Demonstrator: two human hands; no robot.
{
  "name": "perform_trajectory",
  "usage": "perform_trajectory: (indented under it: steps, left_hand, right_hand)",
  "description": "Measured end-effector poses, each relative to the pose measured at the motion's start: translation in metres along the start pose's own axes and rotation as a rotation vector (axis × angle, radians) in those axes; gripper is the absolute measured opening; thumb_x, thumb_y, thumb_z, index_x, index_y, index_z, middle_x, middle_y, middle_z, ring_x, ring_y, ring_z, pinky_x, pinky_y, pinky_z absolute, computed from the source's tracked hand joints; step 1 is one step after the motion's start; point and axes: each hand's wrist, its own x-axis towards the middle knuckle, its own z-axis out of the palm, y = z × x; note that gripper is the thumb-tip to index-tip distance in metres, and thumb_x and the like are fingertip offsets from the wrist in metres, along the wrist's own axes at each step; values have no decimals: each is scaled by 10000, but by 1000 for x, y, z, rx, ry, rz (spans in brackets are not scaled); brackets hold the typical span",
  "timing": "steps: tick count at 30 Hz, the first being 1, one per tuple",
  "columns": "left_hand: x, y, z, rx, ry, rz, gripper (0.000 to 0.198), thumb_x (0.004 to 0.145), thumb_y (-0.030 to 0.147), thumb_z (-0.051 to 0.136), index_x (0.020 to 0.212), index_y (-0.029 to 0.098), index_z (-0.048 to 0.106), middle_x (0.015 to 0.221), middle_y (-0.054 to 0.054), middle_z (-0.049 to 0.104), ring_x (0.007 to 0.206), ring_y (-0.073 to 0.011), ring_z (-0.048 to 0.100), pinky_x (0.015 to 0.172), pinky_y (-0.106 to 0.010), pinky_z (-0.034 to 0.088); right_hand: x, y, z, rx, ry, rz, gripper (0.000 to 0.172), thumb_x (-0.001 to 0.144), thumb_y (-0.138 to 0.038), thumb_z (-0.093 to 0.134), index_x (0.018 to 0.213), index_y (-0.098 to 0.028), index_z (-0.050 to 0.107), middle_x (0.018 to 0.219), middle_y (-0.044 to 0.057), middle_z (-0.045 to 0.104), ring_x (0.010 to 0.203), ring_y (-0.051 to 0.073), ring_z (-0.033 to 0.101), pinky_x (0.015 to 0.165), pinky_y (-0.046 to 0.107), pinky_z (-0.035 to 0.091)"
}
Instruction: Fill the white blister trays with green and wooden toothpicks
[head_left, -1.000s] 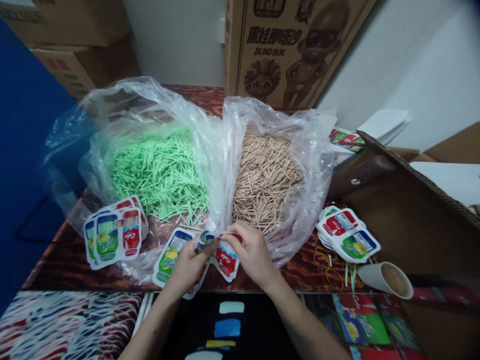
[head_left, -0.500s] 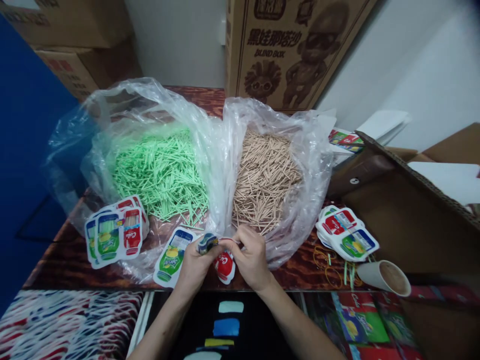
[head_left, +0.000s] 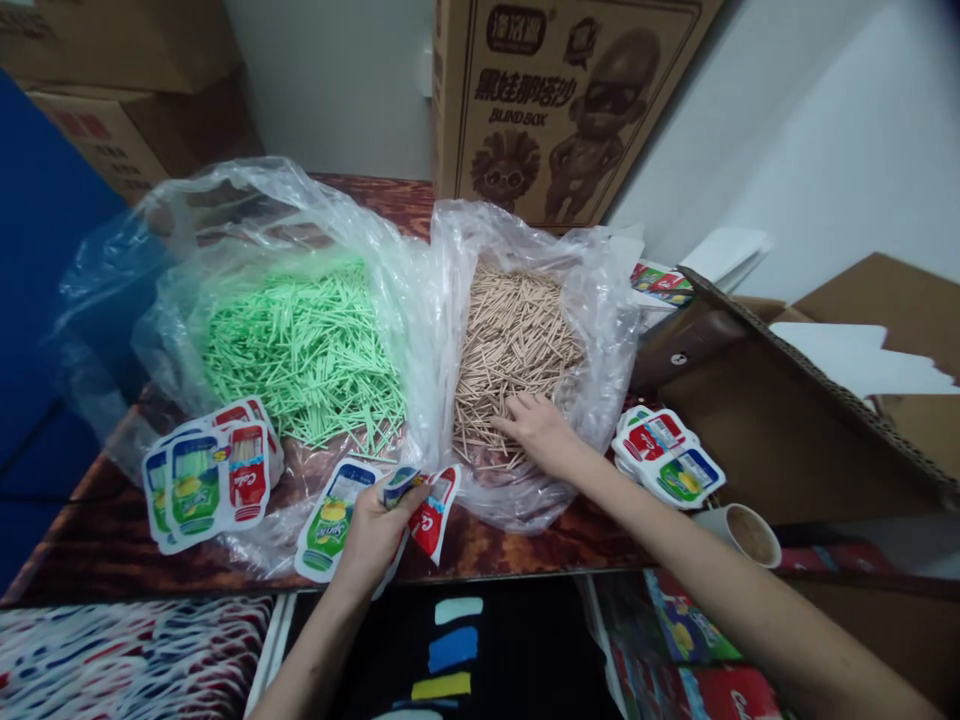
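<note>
My left hand (head_left: 375,530) is closed on a bottle-shaped pouch (head_left: 433,518), pinched at its top; a red Cola part and a blue-green part show. Flat beside it on the table lies a Sprite pouch (head_left: 330,525), partly hidden by that hand. My right hand (head_left: 541,432) reaches into a clear plastic bag (head_left: 611,300), its fingers apart and touching a heap of thin brown sticks (head_left: 517,330). Whether any stick is between them cannot be seen. To the left, another clear bag (head_left: 225,190) holds a heap of light green sticks (head_left: 307,350).
Pouches with sticks inside (head_left: 199,480) are stacked at the left. More pouches (head_left: 667,460) lie at the right, by a paper cup (head_left: 742,535) on its side. An open carton (head_left: 787,420) stands at the right edge; a tall printed box (head_left: 555,120) stands behind.
My right hand has left the pouch and moved up and right into the brown sticks. My left hand keeps the pouch, whose red part now stands out. The view has shifted slightly.
</note>
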Motion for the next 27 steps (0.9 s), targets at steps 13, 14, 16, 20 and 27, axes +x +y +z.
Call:
perform_trajectory:
  steps: [13, 14, 16, 20, 27]
  left_hand:
    - [-6, -6, -6, 133, -223, 68, 203, 732, 314, 692, 631, 152, 623, 600, 26, 606, 570, -118, 515, 564, -215, 411]
    - [-7, -6, -6, 136, -224, 77, 196, 736, 305, 688, 633, 153, 623, 596, 28, 600, 568, -116, 508, 561, -213, 408]
    - [-7, -8, -7, 136, -224, 84, 173, 742, 291, 683, 651, 154, 629, 599, 29, 595, 570, -114, 499, 564, -212, 404]
    - [-7, -12, -10, 117, -207, 73, 168, 747, 299, 680, 680, 154, 628, 633, 28, 602, 597, -117, 507, 588, -214, 408]
    - [-4, -16, -10, 112, -175, 29, 214, 726, 343, 698, 671, 149, 627, 624, 18, 615, 587, -129, 523, 591, -230, 417]
  right_hand:
    - [10, 8, 16, -94, 22, -189, 247, 913, -109, 436, 887, -170, 673, 1100, 111, 601, 1112, 260, 456, 1043, 483, 278]
    - [10, 9, 17, -95, 21, -203, 249, 917, -115, 432, 894, -172, 673, 1108, 108, 602, 1129, 258, 454, 1054, 482, 272]
    - [11, 12, 17, -73, 28, -201, 246, 920, -118, 425, 911, -165, 667, 1101, 111, 609, 1150, 259, 455, 1051, 476, 283]
    - [14, 15, 12, 47, 119, -96, 244, 921, -95, 396, 943, -145, 634, 1096, 124, 622, 1251, 268, 401, 1029, 464, 303]
    - [34, 19, -2, 614, 272, 260, 184, 868, -160, 465, 693, -200, 510, 663, -3, 595, 714, 173, 576, 878, 414, 429]
